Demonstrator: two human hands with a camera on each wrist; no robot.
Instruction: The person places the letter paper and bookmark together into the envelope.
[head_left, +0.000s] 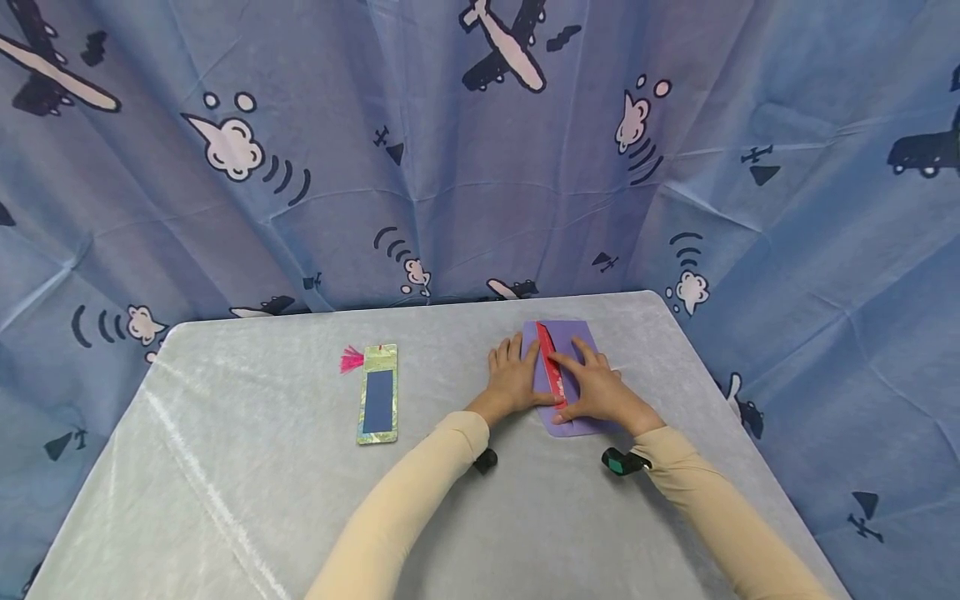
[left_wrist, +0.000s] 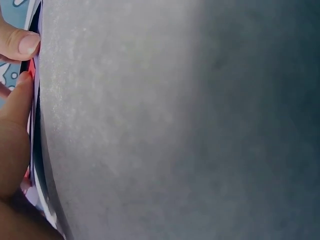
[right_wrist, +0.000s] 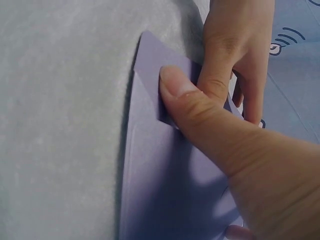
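A purple envelope-like paper piece (head_left: pixel 583 427) lies on the table, slightly turned. Along its opening shows a red patterned strip (head_left: pixel 545 342) with a dark edge. My left hand (head_left: pixel 513 382) rests on the purple paper's left side, fingers spread, thumb reaching toward the strip's near end. From the right, my right hand (head_left: pixel 603 392) touches the paper with index finger and thumb extended beside the strip. In the right wrist view its thumb (right_wrist: pixel 182 95) presses on a folded purple flap (right_wrist: pixel 150 55). The left wrist view shows the paper only edge-on.
To the left lies a green patterned bookmark (head_left: pixel 381 358) with a dark blue panel and a pink tassel (head_left: pixel 351 359). A pale grey cloth covers the table (head_left: pixel 262 400). Behind it hangs a blue curtain (head_left: pixel 450 150) printed with planes.
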